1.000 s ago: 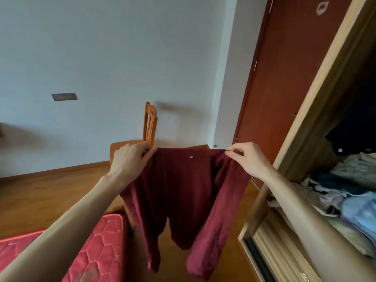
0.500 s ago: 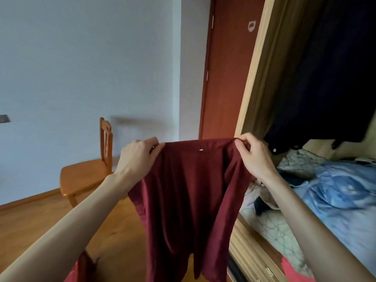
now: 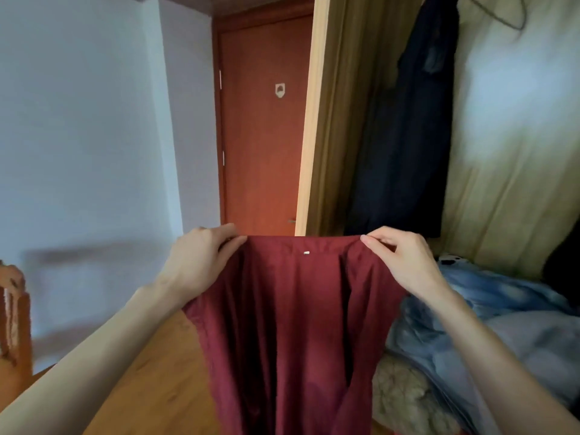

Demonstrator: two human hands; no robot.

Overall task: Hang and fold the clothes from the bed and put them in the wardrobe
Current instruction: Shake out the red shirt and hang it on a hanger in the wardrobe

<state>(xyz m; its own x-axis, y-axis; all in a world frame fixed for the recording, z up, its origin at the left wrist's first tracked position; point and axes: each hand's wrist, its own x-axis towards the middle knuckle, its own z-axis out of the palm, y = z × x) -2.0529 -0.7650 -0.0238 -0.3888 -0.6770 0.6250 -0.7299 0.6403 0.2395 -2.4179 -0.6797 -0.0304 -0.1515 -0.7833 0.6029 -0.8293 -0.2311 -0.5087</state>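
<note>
A dark red garment (image 3: 295,324) hangs spread out in front of the person, held up by its top edge between both hands. The left hand (image 3: 201,262) grips the left corner of that edge, fingers curled over the cloth with the thumb tucked behind it; the right hand (image 3: 405,262) pinches the right corner, its fingertips (image 3: 365,240) closed on the hem. The top edge runs nearly level and taut from one hand to the other, and a small white tag (image 3: 306,253) shows just below it, about midway between the hands. From there the fabric falls in long folds below both wrists and out of the bottom of the view. The garment is in the air in front of the open wardrobe (image 3: 332,120), not yet inside it: its right side hangs just before the pile of blue and pale clothes (image 3: 502,324) lying in the wardrobe, and a dark garment (image 3: 405,136) hangs inside above the right hand. Behind the left hand stands a reddish-brown door (image 3: 260,136), with a white wall (image 3: 78,120) to its left, a wooden floor (image 3: 150,387) below and part of a wooden chair (image 3: 12,324) at the far left edge.
</note>
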